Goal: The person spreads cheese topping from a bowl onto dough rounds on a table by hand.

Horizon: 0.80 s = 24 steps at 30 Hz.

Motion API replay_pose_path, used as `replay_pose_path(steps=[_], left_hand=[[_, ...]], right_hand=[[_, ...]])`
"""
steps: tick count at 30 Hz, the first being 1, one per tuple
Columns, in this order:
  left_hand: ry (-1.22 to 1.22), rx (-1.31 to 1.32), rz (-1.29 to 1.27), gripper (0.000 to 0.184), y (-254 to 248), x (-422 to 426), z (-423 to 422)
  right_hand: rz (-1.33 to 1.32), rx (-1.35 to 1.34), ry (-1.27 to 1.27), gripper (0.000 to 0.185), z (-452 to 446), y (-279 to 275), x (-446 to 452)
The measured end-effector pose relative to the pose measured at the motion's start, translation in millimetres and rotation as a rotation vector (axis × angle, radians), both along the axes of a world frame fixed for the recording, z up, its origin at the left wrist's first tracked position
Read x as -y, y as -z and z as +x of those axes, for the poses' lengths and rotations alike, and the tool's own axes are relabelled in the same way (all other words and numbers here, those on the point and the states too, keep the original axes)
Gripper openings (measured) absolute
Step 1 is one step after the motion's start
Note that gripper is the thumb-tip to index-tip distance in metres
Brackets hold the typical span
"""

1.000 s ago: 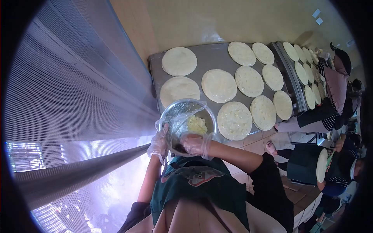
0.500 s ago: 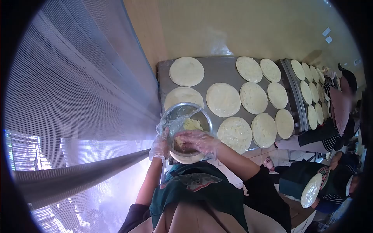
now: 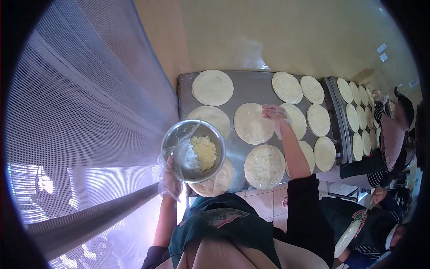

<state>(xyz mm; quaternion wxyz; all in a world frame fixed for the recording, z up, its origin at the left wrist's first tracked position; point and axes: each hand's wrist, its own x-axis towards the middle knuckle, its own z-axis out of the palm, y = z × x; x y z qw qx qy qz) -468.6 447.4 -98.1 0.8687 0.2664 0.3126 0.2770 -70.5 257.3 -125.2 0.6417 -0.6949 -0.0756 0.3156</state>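
My left hand (image 3: 170, 181), in a clear plastic glove, grips the left rim of a steel bowl (image 3: 217, 167). Pale yellow crumbly filling (image 3: 204, 152) and a clear plastic sheet are in the bowl. Over the right edge of a flat round dough (image 3: 251, 127) is my gloved right hand (image 3: 276, 115), its fingers bunched together; what they hold is too small to name. More dough rounds lie on the grey metal table (image 3: 242, 86), one partly beneath the bowl. Below the right hand, another round (image 3: 264, 166) has a shiny, lumpy top.
A mesh curtain (image 3: 89, 98) hangs at the left, with a pole (image 3: 103, 213) across it. A second table with dough rounds (image 3: 354, 115) stands at the right. One person (image 3: 392, 130) is beside it; another, in a green apron (image 3: 336, 215), holds a round at the lower right.
My right hand has left the bowl and reached out over a dough round. The bowl and my left hand have moved slightly left. The person at the lower right has shifted the round they hold.
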Motion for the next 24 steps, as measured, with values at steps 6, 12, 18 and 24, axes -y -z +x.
replay_pose_path(steps=[6, 12, 18, 24], left_hand=[[-0.099, -0.067, 0.018, 0.047, -7, -6, -16], [-0.070, -0.113, -0.011, 0.057, -6, -13, -26], [-0.040, -0.083, 0.044, 0.057, -4, -14, -26], [-0.008, -0.130, 0.073, 0.056, -8, -17, -28]], right_hand=[[-0.152, 0.225, -0.035, 0.021, 44, 50, -15], [0.536, -0.290, -0.164, 0.018, 106, 143, -36], [-0.316, 0.430, -0.249, 0.023, 60, 100, -59], [-0.387, 0.871, -0.330, 0.016, 51, 113, -63]])
